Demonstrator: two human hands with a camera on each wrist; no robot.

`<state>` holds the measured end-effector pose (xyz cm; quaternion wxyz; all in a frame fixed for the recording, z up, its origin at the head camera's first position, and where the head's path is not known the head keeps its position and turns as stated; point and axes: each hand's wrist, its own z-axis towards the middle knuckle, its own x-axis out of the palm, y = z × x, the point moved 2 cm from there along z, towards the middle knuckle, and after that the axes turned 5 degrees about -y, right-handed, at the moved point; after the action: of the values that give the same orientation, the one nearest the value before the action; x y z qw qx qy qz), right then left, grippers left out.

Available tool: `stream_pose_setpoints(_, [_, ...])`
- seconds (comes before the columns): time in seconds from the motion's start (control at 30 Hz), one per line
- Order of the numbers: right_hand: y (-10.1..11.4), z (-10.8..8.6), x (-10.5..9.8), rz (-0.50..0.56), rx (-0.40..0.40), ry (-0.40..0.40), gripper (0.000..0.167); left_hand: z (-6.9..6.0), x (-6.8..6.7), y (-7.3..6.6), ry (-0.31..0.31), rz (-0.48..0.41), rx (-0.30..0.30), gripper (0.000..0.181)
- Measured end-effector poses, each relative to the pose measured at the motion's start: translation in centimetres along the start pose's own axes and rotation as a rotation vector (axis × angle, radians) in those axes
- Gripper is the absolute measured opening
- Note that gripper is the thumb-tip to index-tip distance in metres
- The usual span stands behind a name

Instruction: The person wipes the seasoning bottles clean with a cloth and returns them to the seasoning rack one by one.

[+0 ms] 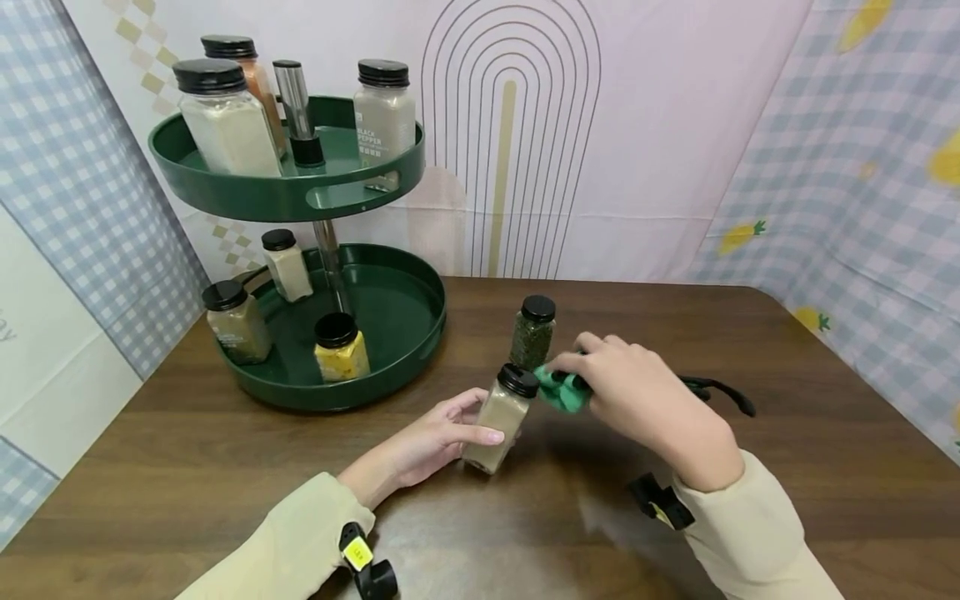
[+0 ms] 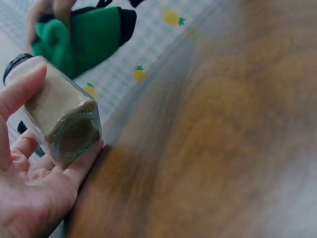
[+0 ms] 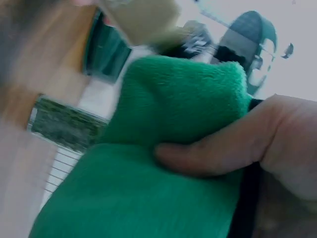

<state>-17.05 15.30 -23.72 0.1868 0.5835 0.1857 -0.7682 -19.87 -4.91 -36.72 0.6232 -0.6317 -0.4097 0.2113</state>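
Note:
My left hand [image 1: 438, 437] grips a square glass spice jar [image 1: 497, 423] of pale beige powder, tilted above the table, its black cap pointing up and to the right. In the left wrist view the thumb lies along the jar [image 2: 59, 104] and its base faces the camera. My right hand [image 1: 641, 396] holds a bunched green cloth [image 1: 564, 393] with black edging, close beside the jar's cap. The right wrist view shows the thumb pressed on the fuzzy cloth [image 3: 183, 99]. Whether the cloth touches the cap I cannot tell.
Just behind the hands stands a jar of dark green herbs [image 1: 532, 335]. A two-tier green turntable rack [image 1: 420, 354] at the left carries several capped jars, among them a yellow one [image 1: 342, 358]. A black strap [image 1: 723, 389] extends right of my right hand.

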Motion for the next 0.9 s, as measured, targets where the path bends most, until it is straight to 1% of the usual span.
stream_pose_setpoints(0.07, [-0.1, -0.2, -0.7, 0.032, -0.017, -0.099, 0.046, 0.0, 0.0, -0.1, 0.005, -0.009, 0.003, 0.043])
stream_pose_setpoints(0.13, [0.2, -0.4, -1.3, 0.092, -0.07, -0.193, 0.053, 0.1, 0.0, -0.1, 0.009, -0.006, 0.007, 0.043])
stream_pose_setpoints(0.17, [0.5, -0.3, -1.4, 0.125, -0.109, -0.219, 0.056, 0.1, 0.0, -0.1, 0.011, 0.001, 0.01, 0.043])
stream_pose_setpoints(0.23, [1.1, -0.2, -1.1, 0.162, -0.182, -0.235, 0.06, 0.1, 0.0, 0.0, 0.013, 0.025, 0.017, 0.044])
stream_pose_setpoints(0.3, [1.7, 0.0, -0.7, 0.171, -0.22, -0.226, 0.061, 0.1, 0.1, 0.1, 0.012, 0.043, 0.023, 0.046])
stream_pose_setpoints(0.37, [2.1, 0.1, -0.3, 0.152, -0.226, -0.212, 0.061, 0.1, 0.1, 0.1, 0.01, 0.055, 0.024, 0.047])
stream_pose_setpoints(0.53, [2.2, 0.3, 0.1, 0.11, -0.162, -0.21, 0.061, 0.1, 0.1, 0.0, 0.012, 0.075, 0.029, 0.05])
stream_pose_setpoints(0.7, [1.8, 0.6, 0.5, 0.096, -0.099, -0.179, 0.06, 0.1, 0.3, 0.0, 0.026, 0.094, 0.04, 0.049])
stream_pose_setpoints(0.8, [1.3, 0.7, 0.8, 0.101, -0.066, -0.138, 0.059, 0.1, 0.4, 0.0, 0.031, 0.114, 0.048, 0.048])
stream_pose_setpoints(0.9, [0.5, 0.7, 1.1, 0.115, -0.046, -0.072, 0.057, 0.0, 0.5, 0.1, 0.034, 0.13, 0.056, 0.045])
